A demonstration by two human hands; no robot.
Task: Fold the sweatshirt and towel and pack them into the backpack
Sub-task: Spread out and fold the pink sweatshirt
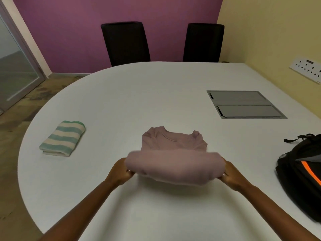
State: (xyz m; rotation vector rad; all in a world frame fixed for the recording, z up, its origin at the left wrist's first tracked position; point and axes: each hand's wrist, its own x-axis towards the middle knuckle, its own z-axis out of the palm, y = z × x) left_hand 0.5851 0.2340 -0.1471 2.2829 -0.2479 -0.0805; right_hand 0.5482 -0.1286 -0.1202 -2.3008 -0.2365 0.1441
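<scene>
Two hands hold the pink sweatshirt [173,164] by the side edges of its lifted near half. The left hand [124,171] pinches one edge and the right hand [229,176] the other, fingers curled into the cloth. Its collar half lies flat on the table [156,94], left of the backpack [298,180] and well apart from it. The striped towel [63,140], already folded, lies farther left of the backpack. The cloth looks soft, light and limp, so it will likely sag between the grips. Gripping both edges should hold the fold straight.
</scene>
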